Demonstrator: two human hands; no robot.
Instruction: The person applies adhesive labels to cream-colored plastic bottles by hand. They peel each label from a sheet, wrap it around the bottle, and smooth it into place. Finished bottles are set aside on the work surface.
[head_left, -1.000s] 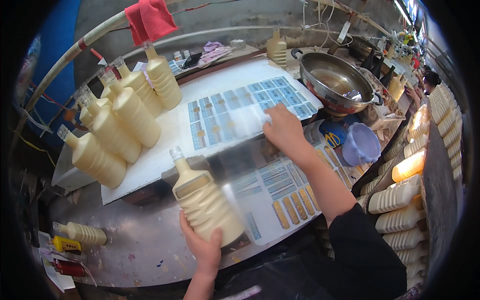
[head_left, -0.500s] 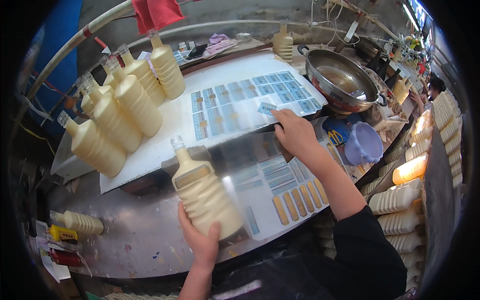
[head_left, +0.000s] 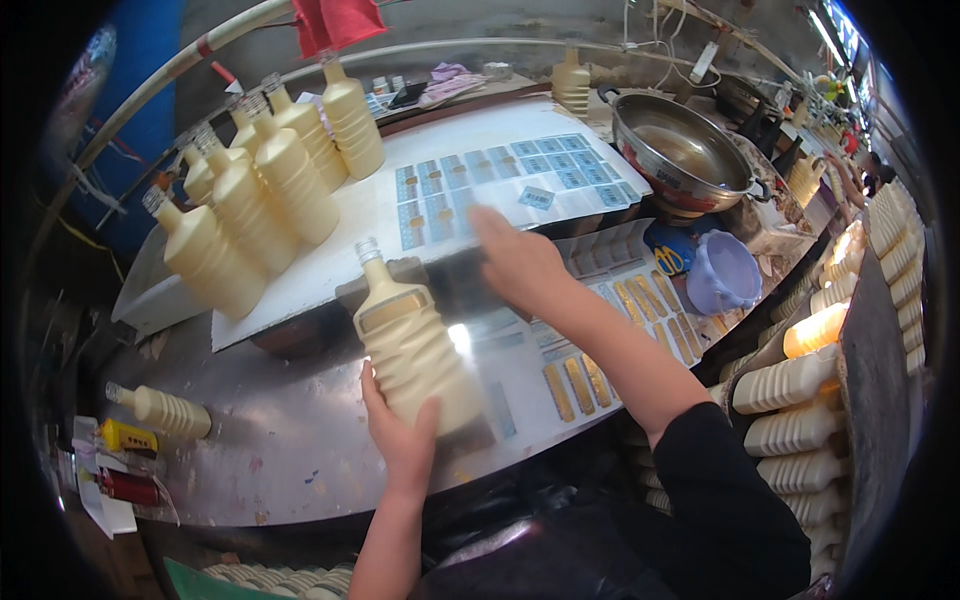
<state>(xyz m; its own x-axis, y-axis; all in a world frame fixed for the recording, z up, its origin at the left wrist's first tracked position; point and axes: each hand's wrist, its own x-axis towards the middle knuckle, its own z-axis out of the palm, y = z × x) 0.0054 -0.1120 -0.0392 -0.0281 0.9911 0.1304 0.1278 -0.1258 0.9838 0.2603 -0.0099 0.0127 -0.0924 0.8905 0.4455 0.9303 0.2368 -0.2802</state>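
My left hand (head_left: 402,440) is wrapped round the lower part of a cream ribbed bottle (head_left: 415,350), tilted with its clear neck pointing away. A gold strip label sits across the bottle's shoulder. My right hand (head_left: 520,265) is in the air to the right of the bottle, over the near edge of a white board (head_left: 300,280). Its fingers are smeared by motion, so whether they hold anything is unclear. Beyond it, a blue label (head_left: 537,198) lies askew on a sheet of blue labels (head_left: 570,160). Gold strip labels (head_left: 580,385) lie on the lower metal table.
Several cream bottles (head_left: 250,200) stand on the board's left side. One bottle (head_left: 170,410) lies at far left. A metal pan (head_left: 680,150) and purple bucket (head_left: 722,275) sit on the right, with blue-handled scissors (head_left: 668,255). Stacked bottles (head_left: 790,385) line the right side.
My right hand has moved left, away from the loose blue label and toward the bottle. The view has shifted slightly. My left hand still holds the bottle.
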